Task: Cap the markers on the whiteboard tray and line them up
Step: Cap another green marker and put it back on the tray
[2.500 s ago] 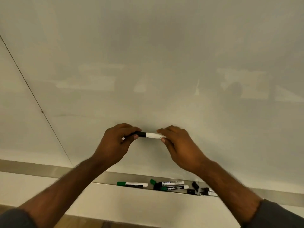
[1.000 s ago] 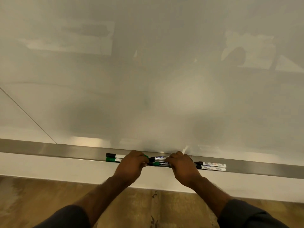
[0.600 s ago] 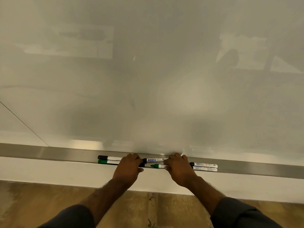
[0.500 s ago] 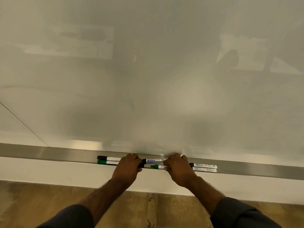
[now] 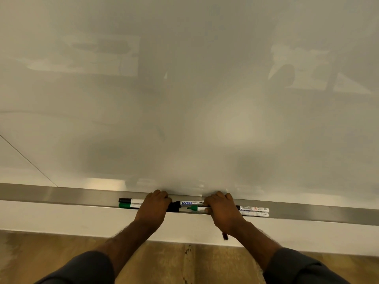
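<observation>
- Nearest is a wooden floor [image 5: 61, 249], and two arms in dark sleeves [image 5: 86, 267] reach away from it.
- The left hand [image 5: 152, 208] lies flat over the markers on the tray [image 5: 61, 196]. Its fingers [image 5: 162, 196] bend down over them, and I cannot tell if they grip one.
- The right hand [image 5: 222, 208] covers markers too. Its fingers [image 5: 220, 196] curl over them, and I cannot tell what they hold.
- Left of the left hand lie a black-capped marker [image 5: 131, 200] and a green-capped marker [image 5: 129, 205], side by side.
- Between the hands are a black cap [image 5: 174, 206], a blue-labelled marker [image 5: 191, 202] and a green-tipped marker [image 5: 196, 208].
- Right of the right hand lie two white markers [image 5: 254, 211], side by side.
- Behind the tray stands the big whiteboard [image 5: 184, 89].
</observation>
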A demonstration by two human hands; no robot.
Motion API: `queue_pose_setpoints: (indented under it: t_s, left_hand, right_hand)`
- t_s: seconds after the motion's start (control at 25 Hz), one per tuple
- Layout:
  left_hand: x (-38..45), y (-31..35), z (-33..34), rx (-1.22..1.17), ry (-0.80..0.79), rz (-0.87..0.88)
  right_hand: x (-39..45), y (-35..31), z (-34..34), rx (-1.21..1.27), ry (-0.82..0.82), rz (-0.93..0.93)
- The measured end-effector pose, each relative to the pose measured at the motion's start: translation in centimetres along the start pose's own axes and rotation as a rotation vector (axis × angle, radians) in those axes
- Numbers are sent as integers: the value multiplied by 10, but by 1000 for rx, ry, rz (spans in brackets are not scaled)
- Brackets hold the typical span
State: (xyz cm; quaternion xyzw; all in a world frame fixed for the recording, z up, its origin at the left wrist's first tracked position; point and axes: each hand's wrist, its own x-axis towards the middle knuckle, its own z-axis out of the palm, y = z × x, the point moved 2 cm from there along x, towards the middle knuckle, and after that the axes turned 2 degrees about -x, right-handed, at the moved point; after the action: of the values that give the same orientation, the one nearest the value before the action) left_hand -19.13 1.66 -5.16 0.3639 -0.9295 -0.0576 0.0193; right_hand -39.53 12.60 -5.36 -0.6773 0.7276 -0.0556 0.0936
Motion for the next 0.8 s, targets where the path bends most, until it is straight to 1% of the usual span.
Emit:
queue_pose_setpoints:
  t_s: [0.12, 0.32, 0.4, 0.52, 0.56, 0.68, 0.8]
  left_hand:
    - [-2, -2, -6, -54, 92, 10]
    - [-12, -14, -34, -259, 235, 44]
    - [-15, -13, -49, -429, 266, 13]
    - [-19, -9, -81, -732, 304, -105]
    - [-20, -7, -95, -762, 337, -103]
    - [-24, -2, -140, -753, 417, -40]
    - [-29, 1, -187, -731, 483, 23]
  right_hand:
    - [-1, 0, -11, 26, 80, -5]
    - [-4, -6, -43, 41, 224, -36]
    - [-7, -12, -59, 77, 288, -48]
    - [-11, -30, -92, 147, 367, -94]
    - [-12, -36, -105, 161, 399, -113]
    - [-15, -55, -151, 171, 500, -175]
    - [-22, -72, -196, 138, 557, -246]
